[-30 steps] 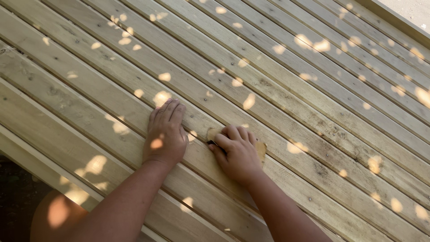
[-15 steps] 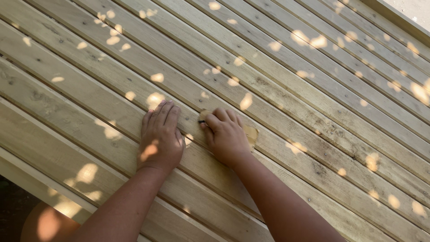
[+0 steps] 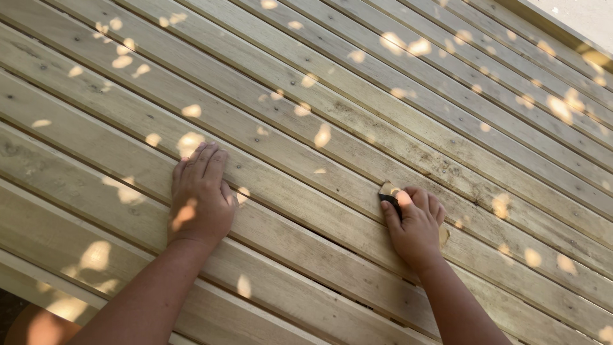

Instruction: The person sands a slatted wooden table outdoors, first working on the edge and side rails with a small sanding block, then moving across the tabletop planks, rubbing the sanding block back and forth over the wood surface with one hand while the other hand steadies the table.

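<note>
Our right hand (image 3: 416,225) presses a sanding pad (image 3: 387,193), grip closed over it, on a deck board (image 3: 306,191). Our left hand (image 3: 201,191) lies flat, holding nothing. We'd best rub along the grain, pressure even.

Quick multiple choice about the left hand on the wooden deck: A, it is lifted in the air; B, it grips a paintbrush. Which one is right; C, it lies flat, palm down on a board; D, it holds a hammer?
C: the left hand lies spread flat on a deck board, holding nothing, while the right hand presses a small sanding pad against another board.
</note>
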Demonstrator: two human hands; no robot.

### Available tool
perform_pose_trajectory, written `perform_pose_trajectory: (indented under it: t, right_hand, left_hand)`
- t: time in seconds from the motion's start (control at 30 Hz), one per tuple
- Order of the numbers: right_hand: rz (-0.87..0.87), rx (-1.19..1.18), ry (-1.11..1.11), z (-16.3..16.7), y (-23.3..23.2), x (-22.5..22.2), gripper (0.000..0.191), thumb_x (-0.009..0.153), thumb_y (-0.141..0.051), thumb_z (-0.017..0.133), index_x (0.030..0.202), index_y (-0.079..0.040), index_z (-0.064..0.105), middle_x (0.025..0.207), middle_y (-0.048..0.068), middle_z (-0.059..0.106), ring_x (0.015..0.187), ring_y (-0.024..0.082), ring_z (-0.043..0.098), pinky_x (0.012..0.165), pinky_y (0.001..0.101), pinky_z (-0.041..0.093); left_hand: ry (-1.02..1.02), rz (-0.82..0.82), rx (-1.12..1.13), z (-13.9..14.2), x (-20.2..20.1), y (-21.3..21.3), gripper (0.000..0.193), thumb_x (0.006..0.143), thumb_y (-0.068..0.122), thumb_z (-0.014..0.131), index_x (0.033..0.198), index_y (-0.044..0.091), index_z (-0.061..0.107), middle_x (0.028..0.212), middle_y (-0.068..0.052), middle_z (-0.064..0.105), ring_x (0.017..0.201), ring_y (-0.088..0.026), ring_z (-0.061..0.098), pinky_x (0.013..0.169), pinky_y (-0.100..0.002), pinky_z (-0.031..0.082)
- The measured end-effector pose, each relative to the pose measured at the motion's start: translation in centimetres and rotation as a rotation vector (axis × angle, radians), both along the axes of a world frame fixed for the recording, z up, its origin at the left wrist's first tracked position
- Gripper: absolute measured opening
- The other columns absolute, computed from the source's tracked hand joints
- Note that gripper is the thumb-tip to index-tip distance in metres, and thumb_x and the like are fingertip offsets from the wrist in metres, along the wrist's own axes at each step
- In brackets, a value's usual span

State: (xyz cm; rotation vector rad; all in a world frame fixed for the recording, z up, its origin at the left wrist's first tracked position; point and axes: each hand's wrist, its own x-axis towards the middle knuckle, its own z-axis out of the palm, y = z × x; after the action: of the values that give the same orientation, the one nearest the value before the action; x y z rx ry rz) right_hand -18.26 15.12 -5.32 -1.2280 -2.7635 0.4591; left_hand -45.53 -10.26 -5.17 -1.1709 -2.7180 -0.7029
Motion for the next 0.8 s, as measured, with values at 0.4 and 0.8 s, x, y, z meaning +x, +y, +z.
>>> perform_pose_trajectory:
  t: [0.4, 0.8]
  right_hand:
    - [0.596, -0.131, 0.490, 2.6, -6.7, -15.6, 0.013, 0.093, -0.021, 0.072, 0.100, -0.010, 0.071, 0.121, 0.004, 0.071, 0.130, 0.026, 0.062, 0.120, 0.0429, 0.043]
    - [0.214, -0.047, 0.417, 2.8, -1.2, 4.4, 0.014, 0.078, -0.015, 0.083, 0.087, -0.007, 0.076, 0.104, 0.004, 0.075, 0.098, 0.024, 0.064, 0.085, 0.0357, 0.055]
  left_hand:
    - [-0.012, 0.026, 0.017, 0.5, 0.2, -0.1, 0.051, 0.085, 0.007, 0.054, 0.136, 0.005, 0.056, 0.147, -0.014, 0.055, 0.146, -0.028, 0.042, 0.122, -0.049, 0.026]
    - [0.066, 0.002, 0.021, -0.3, 0.1, -0.5, 0.052, 0.087, 0.007, 0.054, 0.139, 0.004, 0.056, 0.150, -0.014, 0.055, 0.149, -0.026, 0.043, 0.126, -0.047, 0.027]
